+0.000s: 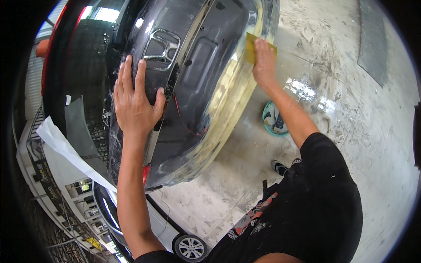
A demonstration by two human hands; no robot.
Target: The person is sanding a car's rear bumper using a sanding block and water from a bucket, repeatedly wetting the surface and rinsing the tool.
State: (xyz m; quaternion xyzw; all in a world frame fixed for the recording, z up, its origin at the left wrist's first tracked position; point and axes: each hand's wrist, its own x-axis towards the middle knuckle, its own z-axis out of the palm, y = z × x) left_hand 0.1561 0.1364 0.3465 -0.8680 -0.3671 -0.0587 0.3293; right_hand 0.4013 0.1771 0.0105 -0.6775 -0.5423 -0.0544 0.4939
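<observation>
My left hand point(137, 98) lies flat on the dark trunk lid point(164, 19) of a car, its fingers spread beside a chrome emblem point(175, 41). Under the fingers of my right hand point(265, 63) is a yellow-gold sheet of sandpaper point(251, 48), pressed against the rear bumper point(228, 109). Pale yellowish filler patches run along the bumper's curved edge. Part of the sheet is hidden by my fingers. A thin red wire point(180, 111) hangs over the dark panel between my hands.
A teal-rimmed bucket point(265, 117) stands on the stained, wet floor below my right forearm. White masking paper point(66, 142) hangs by the rear window. Another car with a silver wheel point(190, 247) stands at the lower left. A grey mat point(372, 44) lies at the far right.
</observation>
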